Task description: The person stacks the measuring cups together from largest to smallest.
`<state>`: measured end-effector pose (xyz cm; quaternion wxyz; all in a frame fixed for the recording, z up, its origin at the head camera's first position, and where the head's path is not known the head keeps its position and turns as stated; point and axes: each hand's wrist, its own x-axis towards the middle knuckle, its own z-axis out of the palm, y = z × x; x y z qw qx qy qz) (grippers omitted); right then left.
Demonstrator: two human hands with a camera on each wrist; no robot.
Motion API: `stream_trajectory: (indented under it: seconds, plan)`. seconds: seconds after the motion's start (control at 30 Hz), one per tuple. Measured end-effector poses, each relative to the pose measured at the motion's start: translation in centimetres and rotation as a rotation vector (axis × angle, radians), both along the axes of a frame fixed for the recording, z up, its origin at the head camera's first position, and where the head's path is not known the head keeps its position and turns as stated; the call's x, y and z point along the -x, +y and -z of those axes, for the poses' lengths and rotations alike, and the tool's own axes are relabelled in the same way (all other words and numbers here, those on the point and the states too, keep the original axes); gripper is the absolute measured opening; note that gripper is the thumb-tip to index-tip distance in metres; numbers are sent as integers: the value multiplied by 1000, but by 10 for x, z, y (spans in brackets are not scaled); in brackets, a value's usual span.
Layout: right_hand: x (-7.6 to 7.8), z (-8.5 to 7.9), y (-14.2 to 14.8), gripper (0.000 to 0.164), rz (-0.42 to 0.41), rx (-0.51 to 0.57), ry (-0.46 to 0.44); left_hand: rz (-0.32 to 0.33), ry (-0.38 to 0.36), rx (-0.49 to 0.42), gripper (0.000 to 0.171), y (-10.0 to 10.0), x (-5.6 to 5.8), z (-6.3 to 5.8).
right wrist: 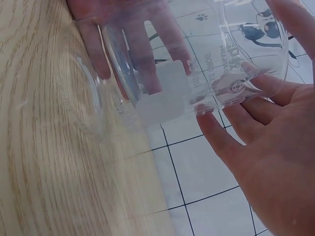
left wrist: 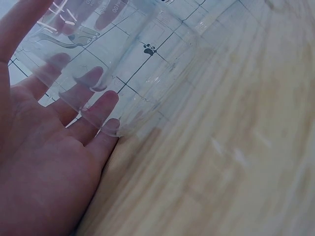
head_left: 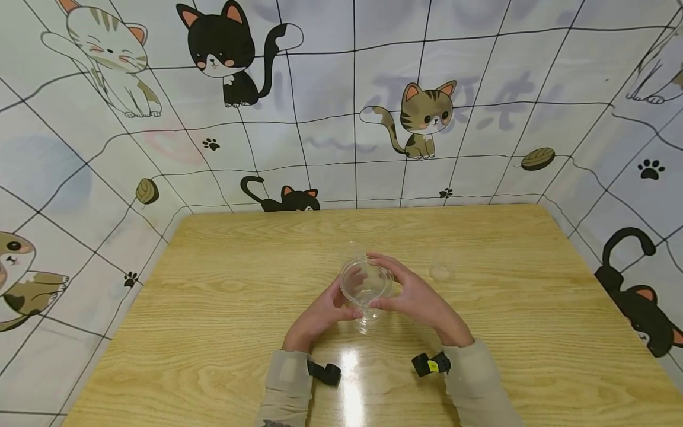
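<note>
Between both hands is a clear glass beaker, its round mouth facing up toward the head camera. My left hand holds its left side, with the thumb at the near side and the fingers spread along the wall in the left wrist view. The right hand grips the right side, thumb in front and fingers behind. In the right wrist view the beaker shows white printing and a pale blank patch. Curved clear glass shows below it, close over the wood.
Two faint clear round glass things stand on the wooden table: one glass to the right of the hands, another just behind the beaker. A cat-printed cloth rises along the table's back and sides. Each wrist wears a black strap.
</note>
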<state>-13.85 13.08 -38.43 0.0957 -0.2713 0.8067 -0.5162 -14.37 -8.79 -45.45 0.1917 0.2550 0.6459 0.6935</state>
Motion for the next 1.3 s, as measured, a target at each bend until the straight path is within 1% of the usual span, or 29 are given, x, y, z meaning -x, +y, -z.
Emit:
stream_trajectory:
  seconds: [0.03,0.1,0.23,0.3,0.33,0.37,0.47,0.7,0.77,0.83,1.0,1.07,1.17,1.3]
  plan:
    - [2,5,1,74,5,-3,-1,-2,-6,1,82,0,0,1]
    - [6,13,3,74,14,-10,-5,-10,-12,6,82,0,2,7]
    - [8,18,4,74,29,-18,-24,-25,-10,23,81,0,7,18]
    - [8,19,4,74,28,-25,-26,-24,-9,25,80,0,6,16]
    - [8,19,5,74,29,-30,-27,-23,-8,23,80,0,4,13]
    - [10,23,5,74,28,-37,-19,-19,-8,21,80,0,3,9]
    - [9,20,6,73,29,-65,-18,-6,-8,18,80,0,-1,-1]
    - [-4,-7,3,72,27,-97,-57,2,-13,31,82,0,-2,-2]
    - [-5,-9,3,73,25,-111,-53,2,-16,35,82,0,-1,-3]
    - [-4,-7,3,74,23,-118,-50,2,-15,37,81,1,-1,-3]
    - [4,12,6,74,23,-142,-34,-3,-3,40,81,0,-2,-3]
    - [6,17,7,74,17,-147,-30,-7,-1,41,81,0,-2,-2]
    - [7,19,8,73,4,-146,-29,-2,0,37,81,0,-2,-3]
    - [6,18,8,74,-2,-155,-27,2,6,25,80,1,-1,-2]
